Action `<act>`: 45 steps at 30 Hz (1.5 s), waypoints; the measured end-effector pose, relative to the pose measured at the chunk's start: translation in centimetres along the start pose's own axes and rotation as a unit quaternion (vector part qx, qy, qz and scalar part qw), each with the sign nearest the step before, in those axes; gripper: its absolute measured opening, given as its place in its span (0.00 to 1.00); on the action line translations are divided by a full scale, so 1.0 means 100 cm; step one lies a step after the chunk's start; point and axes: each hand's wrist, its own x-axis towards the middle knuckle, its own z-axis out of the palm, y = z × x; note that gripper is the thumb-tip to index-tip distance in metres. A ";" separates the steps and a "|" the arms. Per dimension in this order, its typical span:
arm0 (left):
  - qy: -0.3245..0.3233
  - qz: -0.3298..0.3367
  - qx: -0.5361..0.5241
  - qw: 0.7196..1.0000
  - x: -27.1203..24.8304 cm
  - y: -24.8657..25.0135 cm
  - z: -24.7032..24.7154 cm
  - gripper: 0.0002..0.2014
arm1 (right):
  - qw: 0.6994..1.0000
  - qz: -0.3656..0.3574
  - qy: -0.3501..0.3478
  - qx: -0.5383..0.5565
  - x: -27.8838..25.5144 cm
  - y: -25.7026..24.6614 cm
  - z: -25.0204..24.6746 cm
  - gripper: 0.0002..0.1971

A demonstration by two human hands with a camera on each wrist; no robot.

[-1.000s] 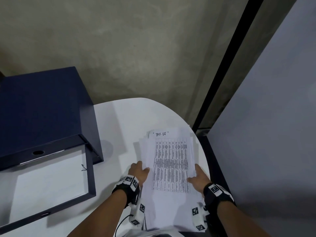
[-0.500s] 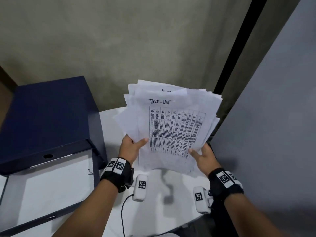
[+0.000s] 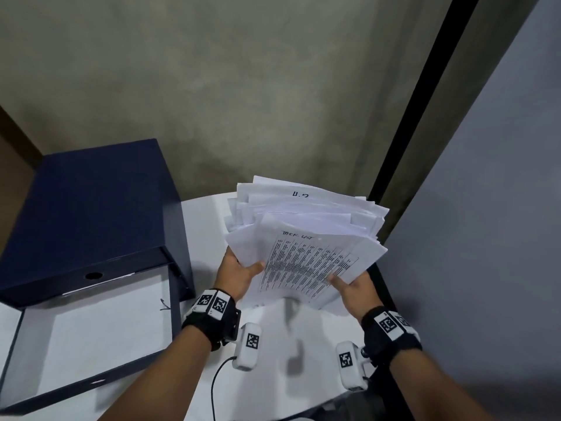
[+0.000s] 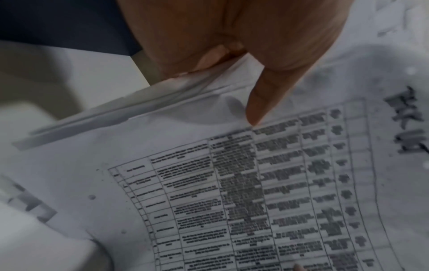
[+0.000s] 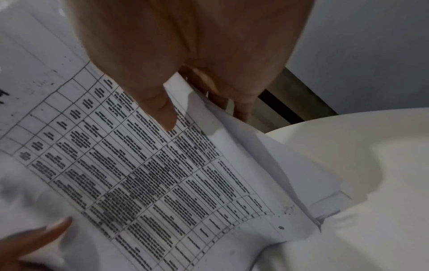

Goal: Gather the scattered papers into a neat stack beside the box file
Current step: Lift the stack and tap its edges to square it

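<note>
A loose bundle of white papers [image 3: 306, 238] is held up above the white table [image 3: 273, 375], its sheets fanned and uneven; the top sheet carries a printed table [image 4: 255, 192] and a handwritten heading. My left hand [image 3: 239, 273] grips the bundle's left edge, thumb [image 4: 260, 102] on top and fingers underneath. My right hand [image 3: 349, 288] grips the right edge the same way, thumb [image 5: 160, 108] pressed on the print. The dark blue box file [image 3: 88, 214] stands open at the left, a white sheet lying in its lower half [image 3: 100, 332].
A grey concrete wall rises behind the table, and a pale panel with a black frame [image 3: 419, 95] stands close on the right. The rounded table edge [image 5: 348, 119] runs just under the papers. A thin black cable [image 3: 217, 381] trails beside my left forearm.
The papers lay flat on the table one second ago. Both hands lifted them upright, and the bundle has now tipped back and lower, the sheets fanning apart at the top.
</note>
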 end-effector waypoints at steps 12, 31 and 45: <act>0.028 0.028 0.000 0.999 -0.006 0.000 0.004 0.17 | 1.000 -0.012 0.025 0.004 -0.005 -0.008 0.003 0.09; 0.004 0.044 -0.061 0.997 0.003 -0.004 0.000 0.30 | 0.999 -0.018 0.005 0.028 -0.004 -0.016 0.006 0.23; 0.033 0.070 -0.003 0.997 0.013 0.002 0.001 0.18 | 0.998 -0.034 0.028 0.051 0.002 -0.023 0.015 0.19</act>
